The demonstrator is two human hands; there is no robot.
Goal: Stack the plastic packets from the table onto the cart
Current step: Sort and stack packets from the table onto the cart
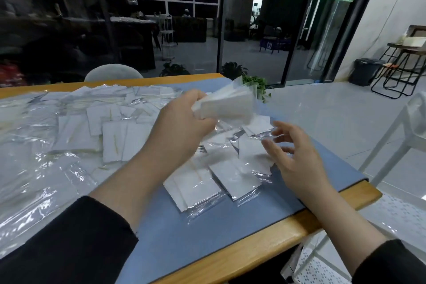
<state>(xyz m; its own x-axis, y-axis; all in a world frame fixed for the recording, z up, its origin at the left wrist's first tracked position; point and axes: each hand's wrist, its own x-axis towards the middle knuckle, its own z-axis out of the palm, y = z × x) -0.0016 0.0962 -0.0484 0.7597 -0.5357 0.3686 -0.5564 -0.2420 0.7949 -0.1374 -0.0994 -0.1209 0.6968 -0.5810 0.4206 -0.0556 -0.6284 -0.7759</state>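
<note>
Wood-edged tabletop (265, 253) carried scattered plastic packets (235, 175). Left hand (184, 122) gripped a raised packet bundle (228, 104); right hand (297, 157) hovered with fingers spread, empty. Judgement: square the bundle's edges before carrying it right to the white cart (391, 210).

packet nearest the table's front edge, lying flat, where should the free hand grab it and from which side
Judging by its pose, take the nearest packet by its clear plastic margin at the front corner, which juts past the white insert toward the table edge. Come with the right hand from the front right, low, thumb on top; it lies flat, so a pinch grip on that loose edge should lift it.
</note>
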